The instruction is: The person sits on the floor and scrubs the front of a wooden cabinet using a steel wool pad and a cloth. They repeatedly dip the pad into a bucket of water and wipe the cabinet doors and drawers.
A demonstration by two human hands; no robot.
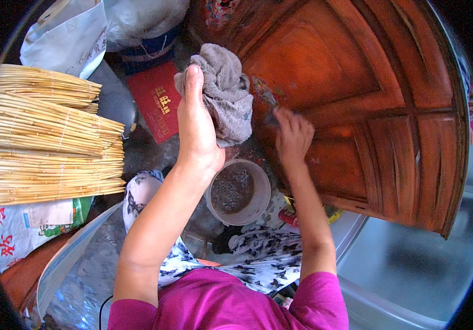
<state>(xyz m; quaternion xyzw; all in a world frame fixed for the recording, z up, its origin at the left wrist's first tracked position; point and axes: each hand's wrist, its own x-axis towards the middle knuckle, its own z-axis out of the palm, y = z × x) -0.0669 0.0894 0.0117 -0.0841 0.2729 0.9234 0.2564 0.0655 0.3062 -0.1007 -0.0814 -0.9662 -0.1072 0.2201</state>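
Note:
A crumpled grey rag is bunched in my left hand, which is raised with the thumb along the rag's near side. My right hand, slightly smeared by motion, grips a scraper; its thin grey blade lies against the reddish-brown wooden panel. At the blade the panel's surface shows a patch of pale and coloured residue. Below and between my hands stands a round whitish bucket holding murky grey-brown stuff, perhaps dirty water.
Bundles of straw-coloured sticks lie at the left, above a printed sack. A red box and a white bag are at the upper left. At the lower right is a grey basin-like surface.

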